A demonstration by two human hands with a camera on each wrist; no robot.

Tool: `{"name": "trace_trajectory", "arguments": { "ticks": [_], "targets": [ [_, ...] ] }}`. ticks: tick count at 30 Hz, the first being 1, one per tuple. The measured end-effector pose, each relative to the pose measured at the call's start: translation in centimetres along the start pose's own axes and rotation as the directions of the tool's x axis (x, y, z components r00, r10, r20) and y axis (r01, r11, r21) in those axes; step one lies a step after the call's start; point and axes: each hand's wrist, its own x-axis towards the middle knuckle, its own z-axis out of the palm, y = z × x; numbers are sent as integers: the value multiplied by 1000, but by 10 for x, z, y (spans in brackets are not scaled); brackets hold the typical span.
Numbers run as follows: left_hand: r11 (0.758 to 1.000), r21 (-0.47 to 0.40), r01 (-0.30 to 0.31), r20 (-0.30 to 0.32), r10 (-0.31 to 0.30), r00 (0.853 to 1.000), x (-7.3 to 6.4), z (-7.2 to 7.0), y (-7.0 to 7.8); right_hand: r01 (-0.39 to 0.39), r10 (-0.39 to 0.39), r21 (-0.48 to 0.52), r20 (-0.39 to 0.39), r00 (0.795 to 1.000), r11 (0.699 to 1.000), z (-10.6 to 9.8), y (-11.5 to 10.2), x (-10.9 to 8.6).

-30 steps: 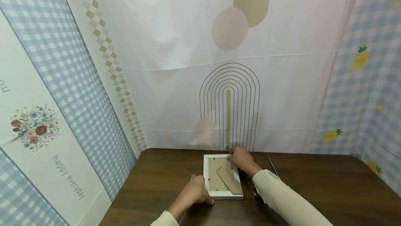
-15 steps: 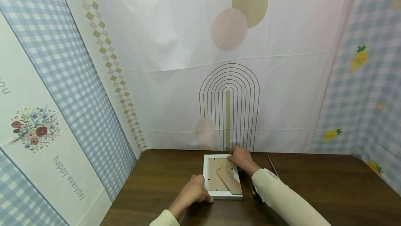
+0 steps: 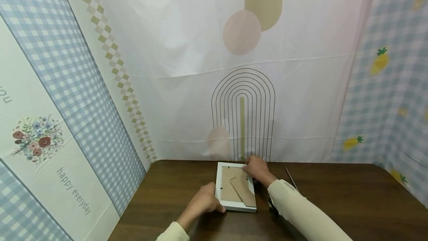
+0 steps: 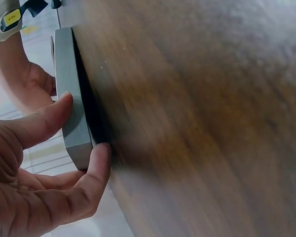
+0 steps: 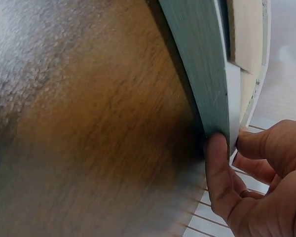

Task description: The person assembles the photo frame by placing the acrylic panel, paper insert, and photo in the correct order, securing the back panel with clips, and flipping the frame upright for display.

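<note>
A white photo frame (image 3: 219, 181) lies back up on the table, its brown backing board (image 3: 230, 174) and folded stand (image 3: 243, 192) showing. My left hand (image 3: 203, 201) grips its near left corner. In the left wrist view the thumb (image 4: 47, 121) presses the near side and a fingertip (image 4: 101, 153) sits at the lower edge, where a dark gap separates frame and table. At the far right corner my right hand (image 3: 258, 167) pinches the frame, thumb (image 5: 256, 143) on the rim and index finger (image 5: 217, 158) against the outer side.
A thin dark stick-like object (image 3: 291, 177) lies right of the frame, partly behind the right sleeve (image 3: 301, 204). The brown wooden table (image 3: 351, 196) meets a patterned cloth backdrop (image 3: 174, 122) at its far edge. Checked cloth (image 3: 374, 100) hangs at the right.
The frame's left side has risen and shifted slightly left, with my left hand moving along with it. My right hand keeps its hold at the far corner. The head view has shifted slightly.
</note>
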Motion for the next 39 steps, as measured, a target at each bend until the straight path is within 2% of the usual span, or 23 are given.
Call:
{"name": "trace_trajectory", "arguments": {
  "ticks": [6,12,15,19,23,29,34,39],
  "targets": [
    [996,-93,7,23,-4,1000,1,-3,-2,-8,8,10,4,1000,1000,-4,-2,-2],
    [978,-208,10,53,1,999,1,-4,-5,-21,21,30,10,1000,999,-5,-1,0],
    [954,-298,23,96,6,995,0,-6,-5,-31,30,45,31,999,999,-5,2,2],
    [909,-416,44,143,18,990,-1,-8,-1,-26,25,21,36,999,999,-6,5,4],
    [888,-458,33,130,30,991,-2,-9,2,-28,26,26,45,999,999,-8,8,5],
    [871,-491,30,126,36,991,-2,-9,2,-53,45,109,78,996,993,-7,10,2],
    [836,-548,22,118,51,992,-2,-8,3,-56,48,139,61,997,989,-8,8,-1],
    [813,-582,25,114,51,992,-3,-9,5,-67,57,156,63,996,985,-9,8,-3]
  ]
}}
